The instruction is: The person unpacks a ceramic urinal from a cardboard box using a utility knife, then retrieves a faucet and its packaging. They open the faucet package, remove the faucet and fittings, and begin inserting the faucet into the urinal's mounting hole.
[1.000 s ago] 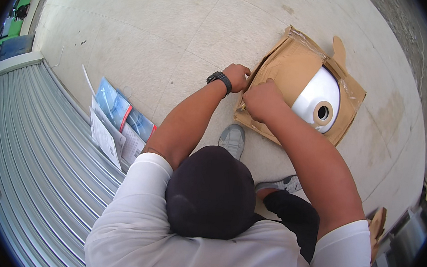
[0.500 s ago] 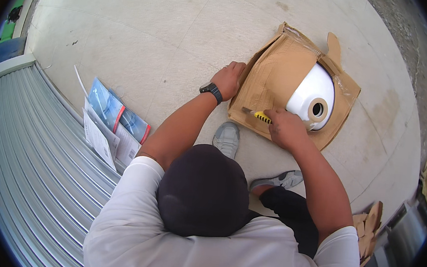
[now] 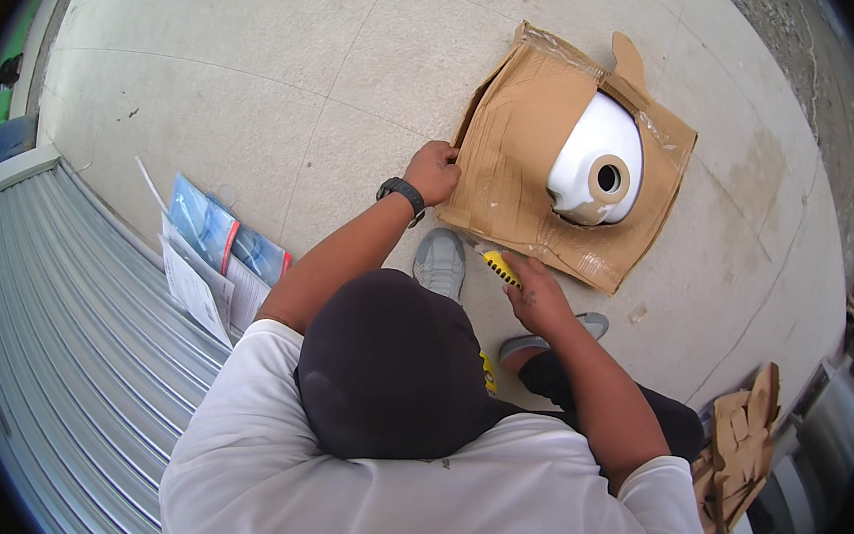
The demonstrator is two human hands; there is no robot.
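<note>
A flattish brown cardboard box (image 3: 518,124) lies tilted on the floor ahead of me, its top partly cut away. Through the opening shows a rounded white glossy basin (image 3: 585,149) with a dark round hole ringed by a cardboard-coloured disc (image 3: 609,178). My left hand (image 3: 434,173) grips the box's left edge, its fingertips hidden behind the cardboard. In my right hand (image 3: 539,294) is a yellow and black utility knife (image 3: 500,267), held just off the near edge of the box, its tip pointing up and left.
Blue packets (image 3: 206,225) and white paper sheets (image 3: 191,279) lean against the ribbed metal shutter (image 3: 80,340) at left. Torn cardboard pieces (image 3: 740,447) lie at lower right. My grey shoes (image 3: 440,264) stand near the box's close edge.
My right hand has drawn the utility knife back toward me, off the cardboard to the near side of the box. My left hand stays at the left edge, slightly lower.
</note>
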